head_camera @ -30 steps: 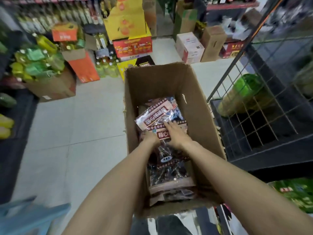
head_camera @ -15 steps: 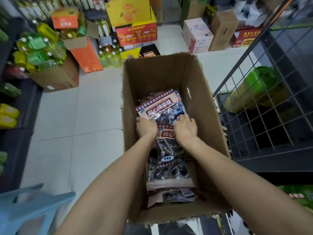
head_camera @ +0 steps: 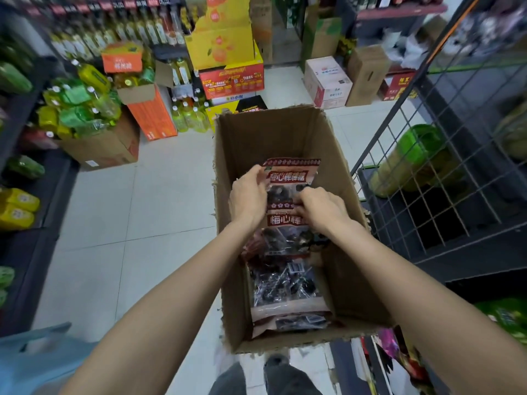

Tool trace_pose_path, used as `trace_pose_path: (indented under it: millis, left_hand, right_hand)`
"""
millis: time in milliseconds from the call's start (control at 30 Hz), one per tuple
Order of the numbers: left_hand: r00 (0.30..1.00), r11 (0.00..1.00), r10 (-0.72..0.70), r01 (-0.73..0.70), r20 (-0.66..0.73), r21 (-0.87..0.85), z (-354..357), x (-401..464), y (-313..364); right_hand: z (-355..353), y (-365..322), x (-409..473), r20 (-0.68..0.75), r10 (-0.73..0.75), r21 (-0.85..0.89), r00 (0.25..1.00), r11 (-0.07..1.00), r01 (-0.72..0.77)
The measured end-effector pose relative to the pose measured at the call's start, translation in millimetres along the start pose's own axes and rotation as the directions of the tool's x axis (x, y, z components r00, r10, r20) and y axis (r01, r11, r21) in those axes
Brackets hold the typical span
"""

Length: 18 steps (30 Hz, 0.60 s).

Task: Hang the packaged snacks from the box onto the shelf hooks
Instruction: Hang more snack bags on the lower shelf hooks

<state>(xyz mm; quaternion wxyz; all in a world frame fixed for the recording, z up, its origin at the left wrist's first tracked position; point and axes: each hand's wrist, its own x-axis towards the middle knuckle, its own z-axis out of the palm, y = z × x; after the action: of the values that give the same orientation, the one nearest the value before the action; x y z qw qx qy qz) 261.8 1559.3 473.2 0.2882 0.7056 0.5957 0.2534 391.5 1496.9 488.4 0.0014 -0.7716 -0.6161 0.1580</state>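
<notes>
Both hands are inside the cardboard box (head_camera: 285, 132): the left hand (head_camera: 248, 198) and right hand (head_camera: 322, 208) grip the top snack packet (head_camera: 291, 178), fingers curled on its edges. Below the grip, more packets (head_camera: 285, 283) remain stacked. Nothing visibly hangs yet; the wire shelf (head_camera: 427, 181) stands right of the grip.

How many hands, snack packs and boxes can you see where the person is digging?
Hands: 2, left hand and right hand
Snack packs I can tell apart in the box: 3, top pack, middle pack, bottom pack
Open cardboard box: 1
Total: 6
</notes>
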Motion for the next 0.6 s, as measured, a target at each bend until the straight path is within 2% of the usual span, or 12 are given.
trace_pose_path:
  millis: [167, 300, 467, 600]
  left_hand:
    - [0.990, 0.984, 0.134, -0.138, -0.044, -0.112, -37, -15, 12]
    - [0.963, 0.933, 0.240, -0.264, -0.123, -0.246, -74, -36, 36]
    - [0.848, 0.794, 0.511, -0.528, -0.141, -0.300, -122, -75, 72]
    - [0.751, 0.700, 0.620, -0.660, -0.227, -0.273, -144, -119, 102]
  right_hand:
    - [-33, -8, -36, -0.162, 0.098, 0.176, 0.982, 0.982, -0.069]
    - [-67, -21, -76, -0.383, 0.202, 0.274, 0.901, 0.957, -0.098]
    - [-101, -44, -149, -0.627, 0.358, 0.409, 0.692, 0.907, -0.099]
    - [-120, -56, -219, -0.732, 0.459, 0.451, 0.504, 0.880, -0.147]
